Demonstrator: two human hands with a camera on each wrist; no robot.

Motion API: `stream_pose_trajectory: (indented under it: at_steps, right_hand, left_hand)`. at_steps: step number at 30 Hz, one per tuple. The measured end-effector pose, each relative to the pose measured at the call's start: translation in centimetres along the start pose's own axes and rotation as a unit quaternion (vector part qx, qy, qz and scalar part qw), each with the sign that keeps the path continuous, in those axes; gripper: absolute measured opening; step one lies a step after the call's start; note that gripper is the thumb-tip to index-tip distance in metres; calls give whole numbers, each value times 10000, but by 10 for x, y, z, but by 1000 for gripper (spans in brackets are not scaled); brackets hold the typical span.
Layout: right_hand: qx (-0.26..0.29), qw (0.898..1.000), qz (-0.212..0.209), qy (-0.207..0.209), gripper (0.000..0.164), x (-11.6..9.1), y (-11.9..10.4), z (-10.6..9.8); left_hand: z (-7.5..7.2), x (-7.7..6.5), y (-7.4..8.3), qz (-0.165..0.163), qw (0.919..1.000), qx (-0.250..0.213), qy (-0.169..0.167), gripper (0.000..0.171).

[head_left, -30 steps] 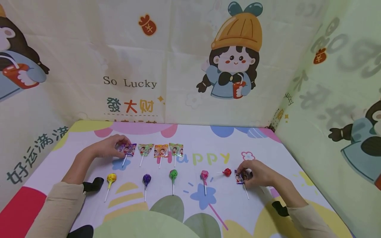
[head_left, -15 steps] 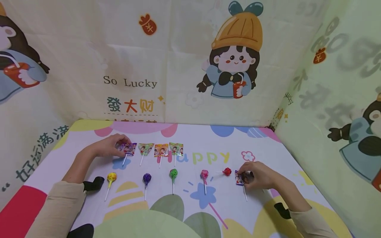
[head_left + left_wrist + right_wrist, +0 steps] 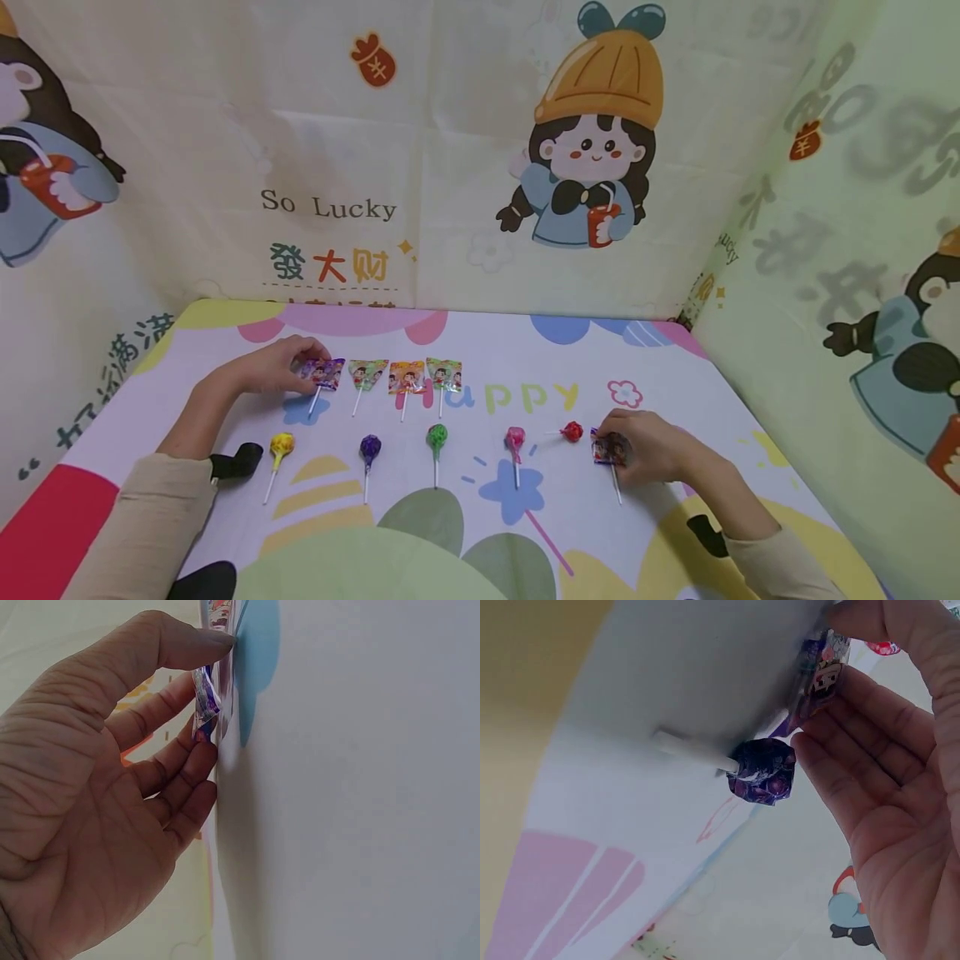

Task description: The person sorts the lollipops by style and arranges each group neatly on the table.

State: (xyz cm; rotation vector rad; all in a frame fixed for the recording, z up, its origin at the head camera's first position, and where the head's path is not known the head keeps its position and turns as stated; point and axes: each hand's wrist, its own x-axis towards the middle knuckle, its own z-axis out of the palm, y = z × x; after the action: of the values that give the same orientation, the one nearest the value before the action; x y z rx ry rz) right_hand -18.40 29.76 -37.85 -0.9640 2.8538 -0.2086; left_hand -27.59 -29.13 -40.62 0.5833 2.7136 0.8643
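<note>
My left hand (image 3: 276, 367) pinches the edge of a purple-wrapped flat lollipop (image 3: 322, 375) at the far left of the table; in the left wrist view its purple wrapper (image 3: 208, 697) sits between thumb and fingers. At the right, my right hand (image 3: 651, 448) grips another purple-wrapped flat lollipop (image 3: 606, 450), its white stick pointing toward me. The right wrist view has this wrapper (image 3: 819, 679) between thumb and fingers. A round dark purple lollipop (image 3: 763, 772) lies beside those fingers; in the head view the hand hides it.
Flat lollipops in green (image 3: 367, 375), orange (image 3: 407, 379) and green (image 3: 444, 377) wrappers line up beside the left hand. Nearer lie round lollipops: yellow (image 3: 282, 446), purple (image 3: 370, 448), green (image 3: 437, 437), pink (image 3: 515, 442) and red (image 3: 572, 432). A printed cloth wall stands behind the table.
My right hand has shifted slightly, and the stick of its flat lollipop has swung a little to the left. The left hand has stayed in place.
</note>
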Motion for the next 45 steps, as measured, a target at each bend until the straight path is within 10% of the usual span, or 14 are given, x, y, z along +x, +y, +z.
stream_pose_trajectory:
  at_steps: [25, 45]
  right_hand:
    - [-133, 9952, -207, 946, 42, 6, 9, -12]
    - [252, 9954, -86, 918, 47, 41, -11, -33]
  left_hand:
    - [-1, -2, 0, -93, 9999, -71, -49, 53]
    - [-2, 0, -1, -45, 9999, -91, -53, 52]
